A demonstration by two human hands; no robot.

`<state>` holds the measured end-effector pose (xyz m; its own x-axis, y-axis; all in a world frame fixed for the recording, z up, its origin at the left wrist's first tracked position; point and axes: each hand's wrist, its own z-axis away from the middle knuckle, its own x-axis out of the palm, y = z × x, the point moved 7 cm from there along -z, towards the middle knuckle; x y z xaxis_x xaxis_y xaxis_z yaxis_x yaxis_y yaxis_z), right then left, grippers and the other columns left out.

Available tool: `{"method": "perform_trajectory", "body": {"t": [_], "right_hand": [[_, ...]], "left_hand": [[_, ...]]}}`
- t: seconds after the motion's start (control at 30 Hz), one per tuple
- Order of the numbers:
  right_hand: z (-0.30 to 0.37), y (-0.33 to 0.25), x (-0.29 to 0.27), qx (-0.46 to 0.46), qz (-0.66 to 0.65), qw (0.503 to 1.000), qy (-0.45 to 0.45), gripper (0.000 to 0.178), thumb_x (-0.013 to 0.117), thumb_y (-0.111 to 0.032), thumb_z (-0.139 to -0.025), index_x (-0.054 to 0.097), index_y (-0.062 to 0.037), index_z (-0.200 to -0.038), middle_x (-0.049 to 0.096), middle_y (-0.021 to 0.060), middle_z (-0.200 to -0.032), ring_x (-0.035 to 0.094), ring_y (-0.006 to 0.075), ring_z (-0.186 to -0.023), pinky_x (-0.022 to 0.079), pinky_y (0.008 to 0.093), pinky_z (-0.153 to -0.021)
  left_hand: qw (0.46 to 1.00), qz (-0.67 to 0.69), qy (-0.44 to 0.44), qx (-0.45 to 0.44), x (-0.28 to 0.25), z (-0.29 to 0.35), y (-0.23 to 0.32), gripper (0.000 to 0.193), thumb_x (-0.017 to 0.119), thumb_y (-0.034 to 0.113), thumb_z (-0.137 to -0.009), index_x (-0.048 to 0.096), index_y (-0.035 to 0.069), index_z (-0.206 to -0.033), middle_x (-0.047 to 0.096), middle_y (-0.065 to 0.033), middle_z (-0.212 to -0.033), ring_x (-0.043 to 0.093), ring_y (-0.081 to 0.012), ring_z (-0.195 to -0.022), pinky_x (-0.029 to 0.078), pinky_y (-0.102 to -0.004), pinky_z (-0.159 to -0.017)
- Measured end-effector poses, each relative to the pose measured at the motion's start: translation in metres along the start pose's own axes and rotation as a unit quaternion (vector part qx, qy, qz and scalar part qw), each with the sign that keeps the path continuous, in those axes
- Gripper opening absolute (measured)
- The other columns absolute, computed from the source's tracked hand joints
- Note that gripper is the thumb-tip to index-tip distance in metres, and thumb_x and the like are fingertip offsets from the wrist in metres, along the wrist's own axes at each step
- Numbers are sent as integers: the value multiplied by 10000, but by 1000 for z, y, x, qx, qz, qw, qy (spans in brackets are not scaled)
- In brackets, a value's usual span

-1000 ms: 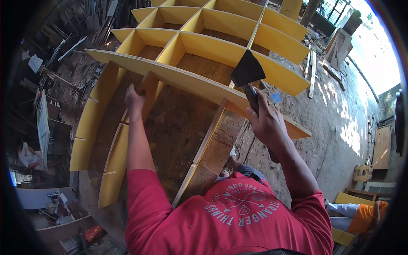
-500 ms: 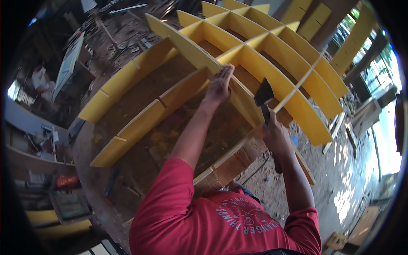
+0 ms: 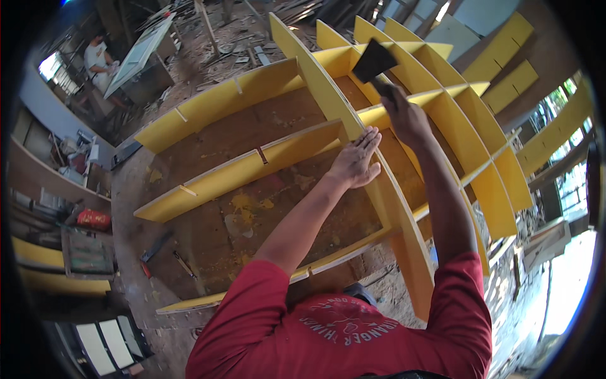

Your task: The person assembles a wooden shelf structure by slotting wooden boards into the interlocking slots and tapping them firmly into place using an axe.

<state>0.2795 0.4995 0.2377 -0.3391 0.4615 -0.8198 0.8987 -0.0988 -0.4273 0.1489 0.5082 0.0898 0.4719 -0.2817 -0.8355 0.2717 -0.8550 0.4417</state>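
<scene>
right hand point(image 3: 407, 115) has moved forward, clasped around a hatchet point(image 3: 374, 61).

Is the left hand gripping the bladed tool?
No, the right hand grips the bladed tool; the left hand lies on a yellow board.

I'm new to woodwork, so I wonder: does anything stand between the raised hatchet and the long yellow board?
Only the left hand, lying across part of the edge of the long yellow board; elsewhere, nothing visible stands between board and hatchet, held in the right hand.
</scene>
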Motion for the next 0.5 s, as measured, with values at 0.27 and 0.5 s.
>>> {"method": "perform_trajectory", "body": {"t": [0.27, 0.5], "right_hand": [[-83, 26, 93, -64, 56, 983, -162, 404, 533, -499, -1109, 576, -154, -1315, 755, 276, -1018, 713, 528, -980, 536, 644, -842], [-112, 38, 132, -53, 89, 968, -230, 379, 541, -459, -1118, 516, -147, -1333, 763, 256, -1042, 720, 506, -1031, 559, 619, -853]], "left_hand": [[1000, 16, 27, -3, -13, 8, 7, 824, 542, 451, -1065, 296, -29, -1689, 274, -216, -1773, 196, -333, -1678, 204, -462, -1369], [999, 20, -22, -43, -16, -1, 5, 840, 514, 510, -1071, 274, 20, -1710, 229, -172, -1803, 147, -301, -1693, 198, -497, -1361]]}}
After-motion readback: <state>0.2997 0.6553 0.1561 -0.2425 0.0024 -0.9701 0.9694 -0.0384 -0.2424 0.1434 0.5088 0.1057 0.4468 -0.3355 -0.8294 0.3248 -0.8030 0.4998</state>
